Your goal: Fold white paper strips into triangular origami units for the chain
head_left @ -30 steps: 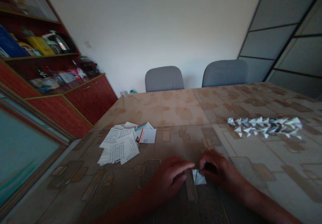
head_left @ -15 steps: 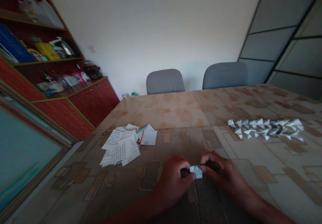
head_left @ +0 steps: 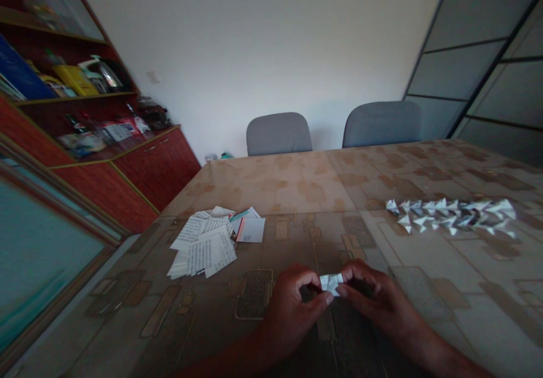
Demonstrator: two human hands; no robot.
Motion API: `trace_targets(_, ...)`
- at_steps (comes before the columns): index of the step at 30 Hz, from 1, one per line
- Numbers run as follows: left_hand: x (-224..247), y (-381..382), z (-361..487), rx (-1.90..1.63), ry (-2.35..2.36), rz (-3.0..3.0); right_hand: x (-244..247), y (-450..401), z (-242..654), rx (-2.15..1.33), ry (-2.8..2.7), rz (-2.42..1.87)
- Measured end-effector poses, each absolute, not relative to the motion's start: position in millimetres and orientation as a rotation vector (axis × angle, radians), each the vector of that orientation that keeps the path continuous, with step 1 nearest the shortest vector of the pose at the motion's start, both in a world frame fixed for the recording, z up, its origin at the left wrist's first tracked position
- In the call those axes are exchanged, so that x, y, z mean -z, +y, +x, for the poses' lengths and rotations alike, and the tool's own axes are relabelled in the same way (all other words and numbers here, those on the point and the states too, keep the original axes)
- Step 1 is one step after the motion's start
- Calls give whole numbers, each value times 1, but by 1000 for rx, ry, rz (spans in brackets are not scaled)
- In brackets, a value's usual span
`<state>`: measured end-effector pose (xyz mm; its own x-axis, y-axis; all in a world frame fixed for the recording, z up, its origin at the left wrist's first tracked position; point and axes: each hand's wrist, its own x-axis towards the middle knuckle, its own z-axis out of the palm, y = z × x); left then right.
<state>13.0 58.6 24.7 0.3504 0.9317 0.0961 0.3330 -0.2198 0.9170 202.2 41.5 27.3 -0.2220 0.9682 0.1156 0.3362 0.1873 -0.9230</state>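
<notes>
A small folded piece of white paper (head_left: 331, 284) is held between my two hands, just above the near part of the patterned table. My left hand (head_left: 292, 304) pinches its left side between thumb and fingers. On the right side, the thumb and fingers of my right hand (head_left: 375, 297) grip the same piece. To the left lies a loose pile of printed paper pieces (head_left: 206, 248), with a white card (head_left: 251, 230) at its right edge. Several folded paper pieces with pointed tips (head_left: 452, 215) stand in rows at the right.
The table (head_left: 292, 180) reaches back to two grey chairs (head_left: 279, 134) by the wall. A red-brown shelf cabinet (head_left: 159, 166) holding bottles, a kettle and boxes is at the left. Grey panelled doors (head_left: 460, 69) are at the right.
The fingers of my right hand have shifted slightly on the folded paper, which now sits a little higher and more level. The view has tilted a little.
</notes>
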Motion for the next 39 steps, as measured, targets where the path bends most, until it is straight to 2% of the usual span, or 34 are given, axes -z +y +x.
trace_targets(9,-27,60,10,-769,1149,1692,-31,44,208,-1068,-1806,-1270)
trace_targets(15,-28,59,11,-735,1164,1724,-36,41,201,-790,-1893,-1305)
trace_targets(20,-29,59,11,-733,1145,1711,-33,43,202,-724,-1926,-1305)
trace_targets(33,-22,55,7,-702,1237,2080,-36,44,202,-461,-2216,-1189)
trace_targets(39,-27,62,5,-842,1142,2488,-43,46,207,-359,-2229,-1079)
